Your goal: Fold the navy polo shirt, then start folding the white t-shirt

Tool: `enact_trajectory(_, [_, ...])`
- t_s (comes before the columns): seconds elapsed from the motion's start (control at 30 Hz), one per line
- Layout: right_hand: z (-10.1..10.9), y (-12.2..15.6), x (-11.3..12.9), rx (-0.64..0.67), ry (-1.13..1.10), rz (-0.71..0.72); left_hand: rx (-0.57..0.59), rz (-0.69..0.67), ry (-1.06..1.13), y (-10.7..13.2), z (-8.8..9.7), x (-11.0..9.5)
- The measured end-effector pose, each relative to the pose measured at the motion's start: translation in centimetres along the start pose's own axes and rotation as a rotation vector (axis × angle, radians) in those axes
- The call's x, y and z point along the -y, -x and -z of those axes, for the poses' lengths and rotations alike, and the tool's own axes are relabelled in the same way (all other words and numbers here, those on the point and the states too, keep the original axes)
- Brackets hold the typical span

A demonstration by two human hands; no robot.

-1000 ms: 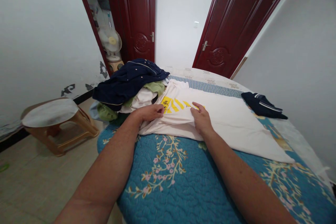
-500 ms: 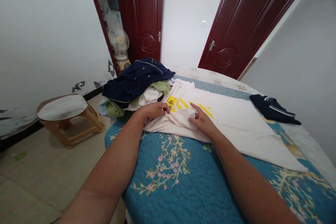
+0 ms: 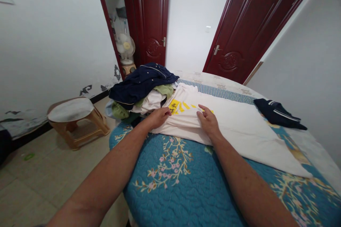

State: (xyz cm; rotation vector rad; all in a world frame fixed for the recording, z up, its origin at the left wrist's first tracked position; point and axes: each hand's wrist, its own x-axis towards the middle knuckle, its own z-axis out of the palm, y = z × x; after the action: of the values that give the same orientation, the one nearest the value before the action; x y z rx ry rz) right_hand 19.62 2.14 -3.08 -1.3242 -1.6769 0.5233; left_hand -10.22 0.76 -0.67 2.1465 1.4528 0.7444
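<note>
A white T-shirt [image 3: 239, 124] with a yellow print lies stretched across the table, its near side folded over and partly covering the print. At its left end my left hand [image 3: 160, 116] has its fingers closed on the shirt cloth beside the yellow patch. My right hand [image 3: 209, 121] rests over the middle of the shirt, thumb and forefinger apart, hiding part of the print. Its other fingers are partly hidden.
A heap of clothes with a navy garment [image 3: 141, 84] on top sits left of the shirt. Folded dark clothing [image 3: 277, 113] lies at the right. A blue floral quilted cover [image 3: 176, 188] spreads over the table. On the floor at left stands a plastic stool [image 3: 80, 127].
My right hand has shifted slightly right along the shirt, and the fold between the hands looks flatter. My left hand stays at the shirt's left end. The view has tilted slightly.
</note>
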Motion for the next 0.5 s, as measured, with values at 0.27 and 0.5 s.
enact_trajectory(0.27, [1.7, 0.2, -0.6, 0.246, 0.175, 0.065, 0.059, -0.003, 0.089, 1.3, 0.9, 0.0])
enact_trajectory(0.5, [3.1, 2.8, 0.9, 0.328, 0.409, 0.013, 0.176, -0.068, 0.057, 1.4, 1.0, 0.2])
